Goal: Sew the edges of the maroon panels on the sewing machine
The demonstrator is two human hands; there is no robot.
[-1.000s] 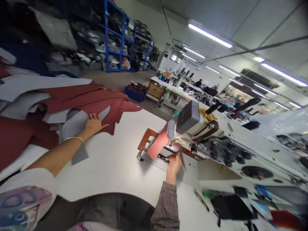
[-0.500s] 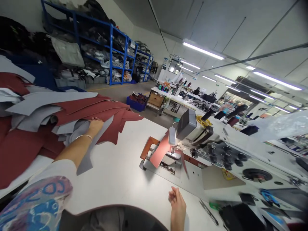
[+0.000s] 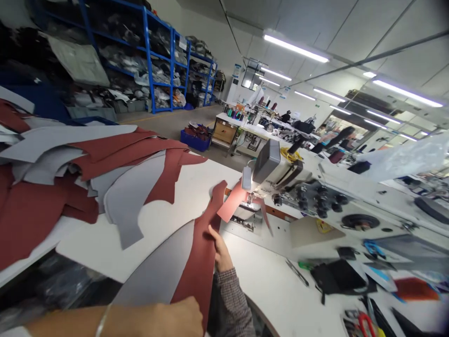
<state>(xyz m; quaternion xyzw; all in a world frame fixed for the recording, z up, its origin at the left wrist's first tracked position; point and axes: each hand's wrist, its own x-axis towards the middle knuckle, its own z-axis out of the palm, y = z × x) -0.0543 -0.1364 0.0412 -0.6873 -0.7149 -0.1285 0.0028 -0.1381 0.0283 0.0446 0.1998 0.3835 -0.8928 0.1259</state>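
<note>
A large cut panel (image 3: pixel 199 243), maroon on one side and grey on the other, hangs over the front of the white table before me. My left hand (image 3: pixel 180 316), a bracelet at its wrist, is closed on the lower end of the panel. My right hand (image 3: pixel 221 250) pinches its right edge, thumb on top and the other fingers hidden beneath. Just beyond the panel's tip stands a sewing machine (image 3: pixel 277 173). Under its lit needle area lies a small maroon strip (image 3: pixel 231 206), whose other end sticks out to the right.
A heap of maroon and grey cut pieces (image 3: pixel 122 187) covers the table's left side. To the right lie tweezers (image 3: pixel 297 273), a black pouch (image 3: pixel 338 276) and red-handled scissors (image 3: pixel 366 323). A blue bin (image 3: pixel 195 140) stands on the floor behind, near blue shelves (image 3: pixel 150 61).
My left hand has come from the heap toward me with a maroon-and-grey panel. My right hand has moved up and left from the bare table and taken the panel's edge.
</note>
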